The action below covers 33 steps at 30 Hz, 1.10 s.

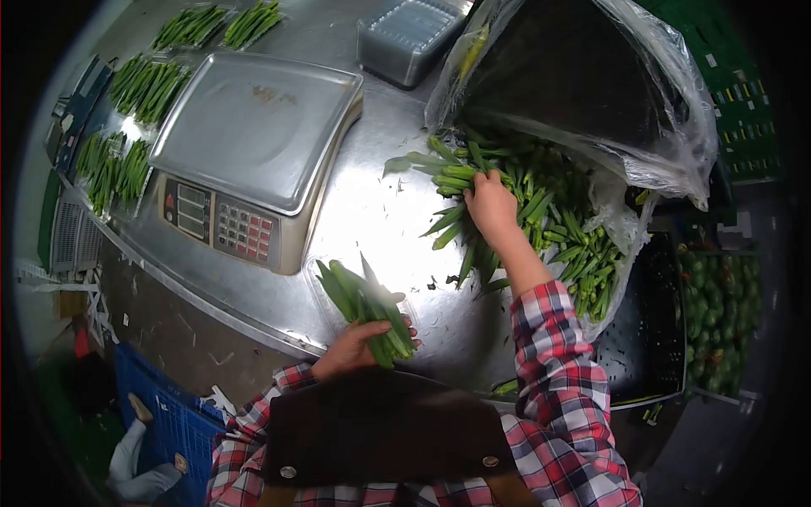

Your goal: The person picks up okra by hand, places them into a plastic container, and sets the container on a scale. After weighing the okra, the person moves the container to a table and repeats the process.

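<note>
A bunch of green okra pods (359, 291) is in my left hand (359, 345), its fingers and thumb closed round the lower ends. Under that bunch, the edge of a clear plastic tray shows on the metal table. My right hand (492, 207) reaches into a loose pile of okra (541, 203), and its fingers are closed on several pods at the pile's left side. Some pods near this hand are blurred. The pile spills out of a plastic-lined black crate (583, 76) tipped toward the table.
A weighing scale (253, 127) with a keypad stands left of centre on the metal table (372, 194). Trays of okra (150, 89) lie beyond it. Stacked clear trays (410, 38) are at the back. A crate of green produce (718, 321) stands right; a blue crate (165, 406) is below left.
</note>
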### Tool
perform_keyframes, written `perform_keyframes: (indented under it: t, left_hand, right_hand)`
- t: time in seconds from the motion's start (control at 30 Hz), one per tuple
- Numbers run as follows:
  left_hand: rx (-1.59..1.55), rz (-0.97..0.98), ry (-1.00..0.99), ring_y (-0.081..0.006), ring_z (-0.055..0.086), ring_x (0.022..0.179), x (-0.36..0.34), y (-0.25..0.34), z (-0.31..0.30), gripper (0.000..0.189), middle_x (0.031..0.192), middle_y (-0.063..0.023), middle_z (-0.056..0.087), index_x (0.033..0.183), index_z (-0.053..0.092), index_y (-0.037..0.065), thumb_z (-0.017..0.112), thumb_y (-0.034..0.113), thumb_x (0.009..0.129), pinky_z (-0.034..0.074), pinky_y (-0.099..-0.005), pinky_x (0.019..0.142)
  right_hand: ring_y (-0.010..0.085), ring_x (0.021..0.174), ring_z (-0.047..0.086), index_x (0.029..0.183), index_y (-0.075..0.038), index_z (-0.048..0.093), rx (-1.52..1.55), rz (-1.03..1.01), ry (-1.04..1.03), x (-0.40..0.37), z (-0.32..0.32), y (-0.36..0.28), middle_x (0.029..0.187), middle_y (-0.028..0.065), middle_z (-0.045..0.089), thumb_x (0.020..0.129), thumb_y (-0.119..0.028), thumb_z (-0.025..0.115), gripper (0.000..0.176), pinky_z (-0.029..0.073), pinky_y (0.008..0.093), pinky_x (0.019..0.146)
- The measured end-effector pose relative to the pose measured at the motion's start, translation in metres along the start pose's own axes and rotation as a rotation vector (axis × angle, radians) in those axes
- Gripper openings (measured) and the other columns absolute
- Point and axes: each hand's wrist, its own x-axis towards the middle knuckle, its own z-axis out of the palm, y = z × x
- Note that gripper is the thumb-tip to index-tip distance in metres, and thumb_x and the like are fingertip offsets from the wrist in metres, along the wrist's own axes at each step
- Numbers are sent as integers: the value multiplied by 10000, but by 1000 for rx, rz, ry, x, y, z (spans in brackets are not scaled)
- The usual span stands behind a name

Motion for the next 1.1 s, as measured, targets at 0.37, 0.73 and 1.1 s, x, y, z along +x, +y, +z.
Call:
perform_keyframes:
  t: [0.37, 0.73, 1.1]
  left_hand:
    - [2606, 592, -312, -247, 513, 969, 9, 50, 48, 428, 1012, -63, 545, 1100, 540, 138, 641, 81, 689, 339, -438, 964]
    - [2560, 517, -216, -299, 343, 1230, -45, 66, 26, 664, 1298, -118, 393, 1200, 476, 117, 686, 379, 628, 277, -469, 1004]
    - [2386, 719, 113, -317, 390, 1175, -48, 24, 4, 362, 1232, -158, 433, 1057, 565, 50, 631, 233, 751, 302, -449, 982]
  right_hand:
    - [219, 763, 550, 880, 1, 610, 582, -35, 93, -48, 6, 53, 816, 115, 570, 701, -162, 705, 260, 436, 303, 702]
    - [104, 674, 513, 872, -2, 604, 1038, 272, -217, -157, 13, -15, 720, 36, 563, 746, -207, 690, 256, 426, 232, 631]
    - [218, 612, 549, 829, 10, 568, 1014, 28, -285, -136, 24, -92, 700, 120, 546, 769, -212, 653, 244, 452, 322, 591]
